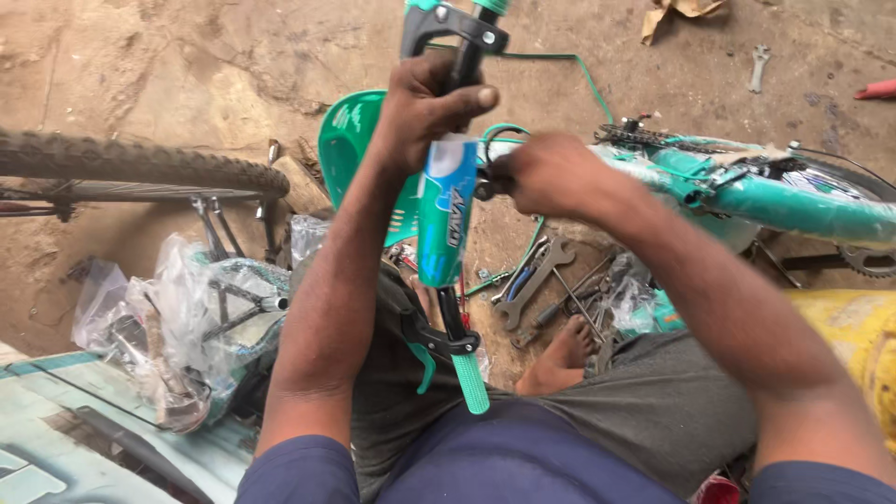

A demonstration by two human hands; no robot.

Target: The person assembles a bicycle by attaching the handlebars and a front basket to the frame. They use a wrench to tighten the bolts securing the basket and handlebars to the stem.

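below handlebar (448, 201) gripped by left hand (425, 112): wrenches (532, 280); right hand (551, 173) pinches cable (495, 154).

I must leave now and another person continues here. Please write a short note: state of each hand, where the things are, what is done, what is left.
Left hand: gripped around the green handlebar, near its padded middle.
Right hand: fingers at the cable end, close beside the bar's middle.
Things: green bicycle frame lies on the ground to the right; wrenches lie on the ground below the bar; a loose wheel is at left.
Done: grips and brake levers sit on the bar.
Left: the bar is not seen joined to the frame; how far the cable is fixed cannot be seen.
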